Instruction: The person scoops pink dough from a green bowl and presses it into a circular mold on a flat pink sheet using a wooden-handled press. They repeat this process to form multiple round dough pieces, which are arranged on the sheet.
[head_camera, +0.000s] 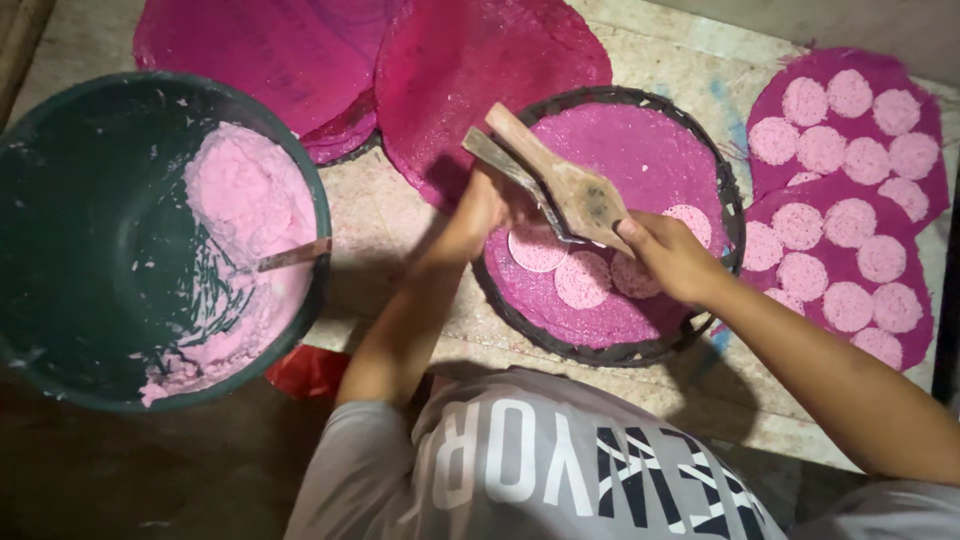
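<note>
While the right hand (672, 255) grips the wide end of a wooden paddle (560, 178), its fingers wrapped around it, the left hand (485, 205) closes on a thin metal blade (510, 178) that crosses just under the paddle's handle. Both hands meet over a round woven tray (728, 195) lined with a magenta sheet (625, 145). Directly beneath the hands, on that sheet, lie several pale pink discs (583, 280), flat and set side by side, some touching; one more peeks out just beyond the right hand's knuckles.

Out past the right hand, two more magenta sheets (905, 215) lie spread on the surface, each covered with rows of the same pale discs. Ahead of the left hand, further bare magenta sheets (300, 50) overlap in a loose stack. Well off to the left of the left arm stands a dark green bucket (60, 200) holding pink paste (250, 195) heaped against its near wall, with a spoon handle (295, 255) sticking out of it. A scrap of red plastic (305, 370) shows just below the bucket, beside the left elbow.

All of it rests on a pale, speckled stone-like surface (380, 215), scuffed and smeared with faint blue marks. Lighting is dim and warm, with dark ground at the near left.
</note>
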